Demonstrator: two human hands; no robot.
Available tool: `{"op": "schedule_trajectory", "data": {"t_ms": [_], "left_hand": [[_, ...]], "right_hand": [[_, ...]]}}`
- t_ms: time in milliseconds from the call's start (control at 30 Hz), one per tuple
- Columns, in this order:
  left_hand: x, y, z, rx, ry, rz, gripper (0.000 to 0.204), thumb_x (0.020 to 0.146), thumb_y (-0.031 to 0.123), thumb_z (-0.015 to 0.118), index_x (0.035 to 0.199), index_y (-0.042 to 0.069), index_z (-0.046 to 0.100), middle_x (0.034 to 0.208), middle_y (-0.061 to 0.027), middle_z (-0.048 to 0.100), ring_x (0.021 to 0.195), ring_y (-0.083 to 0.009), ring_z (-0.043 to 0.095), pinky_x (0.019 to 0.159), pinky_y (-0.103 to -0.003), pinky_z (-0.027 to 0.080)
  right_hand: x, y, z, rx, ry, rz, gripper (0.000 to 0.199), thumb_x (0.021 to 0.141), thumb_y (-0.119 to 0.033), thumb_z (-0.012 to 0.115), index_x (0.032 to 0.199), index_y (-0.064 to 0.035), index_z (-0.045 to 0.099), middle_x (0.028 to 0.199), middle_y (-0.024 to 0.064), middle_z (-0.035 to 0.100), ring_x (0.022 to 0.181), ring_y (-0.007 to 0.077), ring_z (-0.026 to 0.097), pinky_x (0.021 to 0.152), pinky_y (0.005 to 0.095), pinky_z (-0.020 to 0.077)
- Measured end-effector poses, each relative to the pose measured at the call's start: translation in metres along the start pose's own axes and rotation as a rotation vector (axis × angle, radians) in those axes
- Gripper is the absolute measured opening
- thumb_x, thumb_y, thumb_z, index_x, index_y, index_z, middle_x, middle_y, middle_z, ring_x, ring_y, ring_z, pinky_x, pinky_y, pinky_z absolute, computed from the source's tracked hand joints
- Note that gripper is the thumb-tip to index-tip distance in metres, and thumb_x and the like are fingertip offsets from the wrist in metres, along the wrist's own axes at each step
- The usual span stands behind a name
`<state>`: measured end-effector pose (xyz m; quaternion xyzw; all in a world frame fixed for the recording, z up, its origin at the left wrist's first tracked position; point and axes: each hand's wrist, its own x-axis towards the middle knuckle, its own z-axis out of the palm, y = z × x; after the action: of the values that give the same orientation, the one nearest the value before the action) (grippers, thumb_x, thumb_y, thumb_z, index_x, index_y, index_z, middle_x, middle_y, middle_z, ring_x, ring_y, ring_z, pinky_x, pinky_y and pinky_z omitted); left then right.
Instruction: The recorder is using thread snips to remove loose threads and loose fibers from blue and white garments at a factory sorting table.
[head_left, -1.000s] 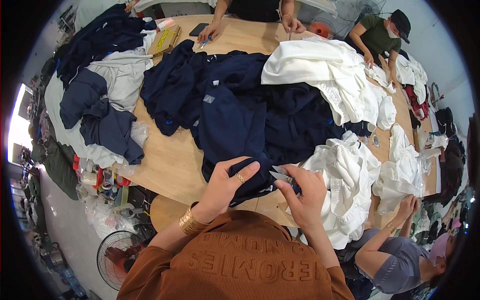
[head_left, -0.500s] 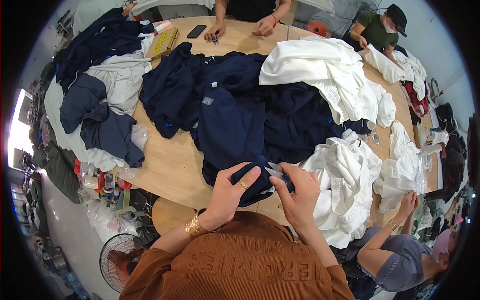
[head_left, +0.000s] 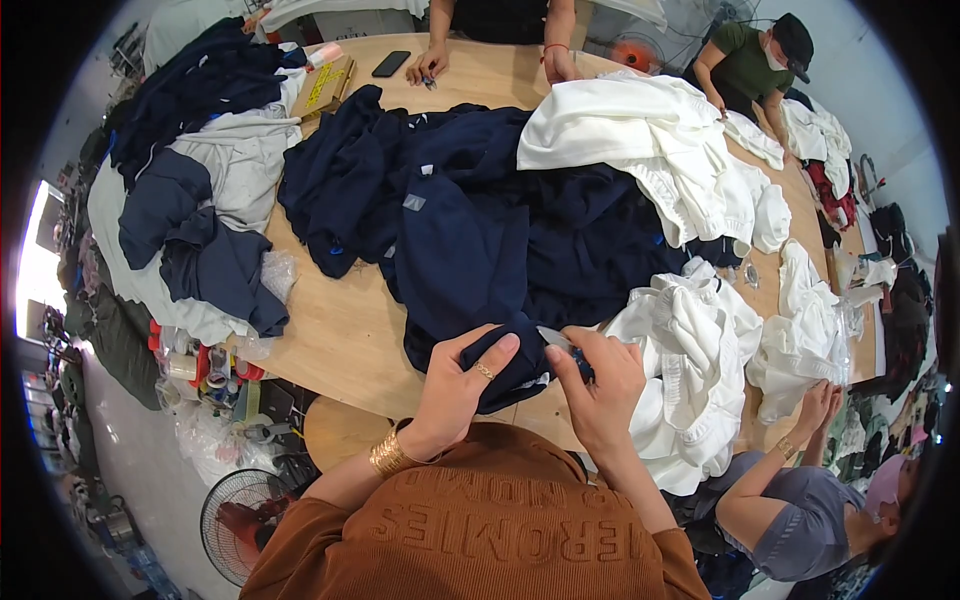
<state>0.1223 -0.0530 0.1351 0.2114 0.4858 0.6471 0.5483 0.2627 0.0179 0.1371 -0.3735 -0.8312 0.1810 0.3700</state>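
Observation:
A navy garment (head_left: 470,270) lies spread across the wooden table (head_left: 340,340), its near edge bunched at the table's front. My left hand (head_left: 455,390), with a ring and a gold bangle, grips that bunched navy fabric. My right hand (head_left: 600,385) pinches the same edge from the right and holds a small metal tool (head_left: 553,338), likely thread snips, with its tip pointing left over the cloth.
White garments (head_left: 690,370) are heaped to the right, with more (head_left: 640,140) at the back. Navy and grey clothes (head_left: 200,200) pile up on the left. A person's hands (head_left: 430,65) rest at the far edge beside a phone (head_left: 390,63). Another person (head_left: 800,500) works at my right.
Both hands have stayed on the navy garment's near edge. The left hand has shifted its grip so its thumb lies across the fabric, and the right hand has closed in toward it.

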Motion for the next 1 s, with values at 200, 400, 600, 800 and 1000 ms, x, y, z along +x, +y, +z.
{"op": "schedule_trajectory", "data": {"t_ms": [200,400,600,800,1000], "left_hand": [[-0.0007,0.0005,0.0018,-0.016,-0.004,0.009,0.02,0.086,0.012,0.059,0.095,-0.005,0.061,0.085,0.0013,0.06,0.079,-0.0022,0.049,0.073,-0.017,0.041],[-0.0021,0.0003,-0.0013,0.036,-0.011,0.036,0.019,0.087,0.013,0.058,0.093,-0.005,0.061,0.082,0.0031,0.058,0.077,-0.0017,0.046,0.07,-0.017,0.039],[-0.0021,-0.0007,0.0027,0.085,-0.008,0.067,0.018,0.088,0.013,0.057,0.092,-0.004,0.06,0.079,0.0041,0.056,0.075,-0.0015,0.044,0.069,-0.016,0.038],[-0.0021,-0.0029,0.0004,0.142,-0.027,0.126,0.018,0.088,0.014,0.057,0.092,-0.004,0.06,0.078,0.005,0.054,0.073,-0.0015,0.042,0.067,-0.016,0.036],[-0.0022,-0.0019,0.0,0.058,-0.01,0.063,0.018,0.088,0.014,0.058,0.091,-0.004,0.061,0.079,0.006,0.054,0.073,-0.0013,0.042,0.067,-0.016,0.036]], "right_hand": [[-0.0001,0.0003,0.0006,0.033,0.043,-0.024,0.019,0.076,-0.024,0.067,0.083,-0.0077,0.061,0.062,-0.0001,0.053,0.055,0.0155,0.046,0.056,0.03,0.027],[0.0017,-0.0019,0.0011,-0.044,0.007,-0.049,0.018,0.075,-0.024,0.067,0.083,-0.0083,0.061,0.062,-0.0006,0.052,0.055,0.0156,0.045,0.056,0.0302,0.0271],[0.0026,0.001,-0.0027,0.022,0.054,-0.007,0.017,0.075,-0.024,0.067,0.081,-0.009,0.061,0.06,-0.001,0.05,0.054,0.0155,0.044,0.056,0.0302,0.0266],[-0.0002,-0.0003,-0.001,-0.042,-0.003,-0.067,0.018,0.075,-0.023,0.068,0.082,-0.0075,0.062,0.064,-0.0005,0.055,0.055,0.0151,0.046,0.057,0.0295,0.0275],[0.0023,0.0063,-0.0048,0.126,0.077,0.052,0.019,0.073,-0.022,0.069,0.082,-0.0072,0.062,0.066,-0.0007,0.056,0.055,0.0138,0.048,0.057,0.0289,0.0278]]}}
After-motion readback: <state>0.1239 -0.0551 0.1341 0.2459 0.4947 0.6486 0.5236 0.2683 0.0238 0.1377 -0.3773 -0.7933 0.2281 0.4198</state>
